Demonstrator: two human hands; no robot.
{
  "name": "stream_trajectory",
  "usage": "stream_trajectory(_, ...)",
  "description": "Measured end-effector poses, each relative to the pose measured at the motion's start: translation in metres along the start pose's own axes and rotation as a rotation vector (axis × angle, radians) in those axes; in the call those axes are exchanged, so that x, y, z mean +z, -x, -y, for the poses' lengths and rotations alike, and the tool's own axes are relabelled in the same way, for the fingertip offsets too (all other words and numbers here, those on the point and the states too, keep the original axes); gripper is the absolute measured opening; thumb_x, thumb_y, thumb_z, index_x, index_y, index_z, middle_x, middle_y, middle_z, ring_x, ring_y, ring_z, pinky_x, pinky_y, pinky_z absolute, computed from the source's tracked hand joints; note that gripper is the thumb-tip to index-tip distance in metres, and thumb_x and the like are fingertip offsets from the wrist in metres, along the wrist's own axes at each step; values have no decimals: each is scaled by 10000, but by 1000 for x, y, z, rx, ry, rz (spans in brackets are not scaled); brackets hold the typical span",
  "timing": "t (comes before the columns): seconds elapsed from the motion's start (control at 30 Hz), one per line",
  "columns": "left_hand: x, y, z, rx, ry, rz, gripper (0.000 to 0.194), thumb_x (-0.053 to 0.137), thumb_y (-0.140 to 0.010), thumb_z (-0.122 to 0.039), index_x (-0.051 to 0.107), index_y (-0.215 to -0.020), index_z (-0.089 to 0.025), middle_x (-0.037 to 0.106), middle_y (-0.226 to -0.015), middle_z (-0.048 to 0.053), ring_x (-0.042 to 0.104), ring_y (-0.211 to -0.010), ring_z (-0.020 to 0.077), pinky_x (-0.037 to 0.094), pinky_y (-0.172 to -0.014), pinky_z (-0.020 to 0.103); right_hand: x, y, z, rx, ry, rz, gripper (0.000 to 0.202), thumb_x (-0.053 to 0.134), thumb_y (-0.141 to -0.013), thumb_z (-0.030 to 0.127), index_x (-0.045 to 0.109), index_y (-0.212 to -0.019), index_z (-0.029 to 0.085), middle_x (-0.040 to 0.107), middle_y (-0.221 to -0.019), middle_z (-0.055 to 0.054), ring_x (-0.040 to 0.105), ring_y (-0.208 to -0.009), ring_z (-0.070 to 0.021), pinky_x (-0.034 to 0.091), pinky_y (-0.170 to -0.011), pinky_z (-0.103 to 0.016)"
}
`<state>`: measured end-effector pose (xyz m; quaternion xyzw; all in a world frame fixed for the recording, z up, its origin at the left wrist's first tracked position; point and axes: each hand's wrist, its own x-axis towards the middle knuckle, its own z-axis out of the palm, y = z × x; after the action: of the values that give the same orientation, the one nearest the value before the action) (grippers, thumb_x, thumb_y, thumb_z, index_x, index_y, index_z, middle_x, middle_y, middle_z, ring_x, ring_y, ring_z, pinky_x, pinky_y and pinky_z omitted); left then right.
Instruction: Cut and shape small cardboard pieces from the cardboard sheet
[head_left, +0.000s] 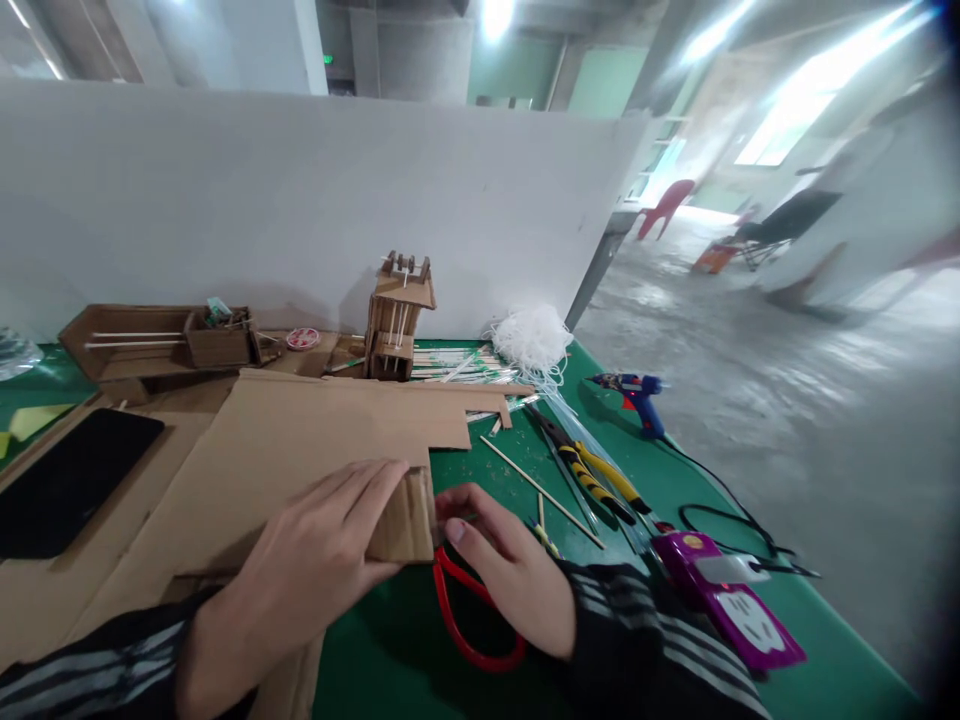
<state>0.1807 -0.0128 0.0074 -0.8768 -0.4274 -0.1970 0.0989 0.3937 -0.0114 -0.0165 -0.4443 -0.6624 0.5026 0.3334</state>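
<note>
My left hand (322, 540) is closed around a small folded cardboard piece (407, 520), which it holds above the table in front of me. At that piece's right edge are the bent fingers of my right hand (510, 570), thumb and forefinger drawn together; whatever they pinch is hidden. Red-handled scissors (484, 660) lie just below, partly covered by my right hand. Under my left hand spreads a large flat cardboard sheet (330, 420) with a stepped right edge.
Behind stand a cardboard tower (394, 325) and a long cardboard box (135, 345). Pliers (600, 475), a glue gun (637, 395) with a trailing cable, and a purple power strip (720, 600) lie right. White string (532, 340) sits behind; a black phone (79, 480) is left.
</note>
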Motion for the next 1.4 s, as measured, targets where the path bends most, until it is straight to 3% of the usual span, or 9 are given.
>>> stream_trajectory(0.13, -12, -1, 10, -58, -35, -41, 593, 656, -838, -393, 442, -1340, -161, 670, -1212, 115, 663, -1072, 266, 539, -917, 361, -12, 21, -4, 83, 801, 85, 232, 567, -771, 257, 623, -972, 154, 652, -994, -124, 589, -958, -334, 456, -841, -493)
stream_trajectory(0.23, -15, -1, 14, -72, -43, -79, 577, 638, -845, -369, 442, -1348, -166, 666, -1230, 107, 658, -1090, 264, 534, -930, 359, -8, 31, -17, 113, 942, 182, 504, 618, -640, 197, 587, -1140, 137, 624, -1165, -142, 581, -1058, -362, 446, -916, -509)
stream_trajectory(0.37, -20, -1, 17, -93, -49, -107, 599, 624, -857, -415, 423, -1372, -187, 657, -1253, 92, 652, -1106, 255, 535, -932, 362, 0, 28, -31, 124, 997, 167, 567, 536, -650, 76, 542, -1215, 110, 653, -1140, -139, 648, -982, -309, 486, -861, -409)
stream_trajectory(0.63, -32, -1, 22, -130, -80, -186, 606, 617, -858, -466, 418, -1369, -210, 678, -1212, 79, 675, -1063, 260, 556, -889, 363, -20, 20, -38, 339, 695, -48, 456, 589, -702, 105, 558, -1149, 191, 717, -823, -49, 661, -733, -247, 417, -606, -300)
stream_trajectory(0.87, -32, -2, 29, -209, -118, -250, 726, 677, -793, -549, 419, -1375, -200, 676, -1234, 87, 671, -1085, 275, 571, -856, 344, -30, 8, -19, -35, -148, -256, 416, 634, -765, 227, 504, -1161, 226, 675, -1082, -90, 659, -930, -251, 544, -770, -367)
stream_trajectory(0.97, -29, -2, 31, -234, -126, -266, 758, 685, -775, -570, 416, -1381, -203, 670, -1251, 81, 659, -1113, 281, 572, -849, 333, -22, 3, -9, -84, -337, -262, 406, 662, -771, 234, 494, -1141, 251, 615, -1202, -103, 640, -769, -194, 535, -552, -291)
stream_trajectory(1.1, -29, -2, 32, -249, -122, -282, 741, 684, -783, -544, 406, -1384, -211, 667, -1260, 74, 668, -1097, 276, 578, -824, 323, -9, 1, -14, -177, -336, -334, 290, 703, -787, 233, 496, -988, 258, 619, -886, -4, 524, -627, -124, 434, -515, -226)
stream_trajectory(1.2, -31, -3, 32, -210, -112, -278, 689, 677, -802, -511, 421, -1363, -203, 678, -1240, 76, 676, -1079, 264, 564, -861, 323, -4, 4, -23, -145, -245, -267, 279, 750, -775, 278, 481, -834, 239, 528, -710, 49, 458, -582, -110, 396, -532, -228)
stream_trajectory(1.4, -34, -6, 37, -216, -117, -265, 685, 657, -809, -556, 430, -1349, -200, 689, -1209, 91, 692, -1030, 268, 568, -833, 346, 9, 16, -22, -88, 18, -169, 210, 574, -900, 437, 511, -1004, 267, 545, -792, 10, 467, -594, -151, 421, -542, -269)
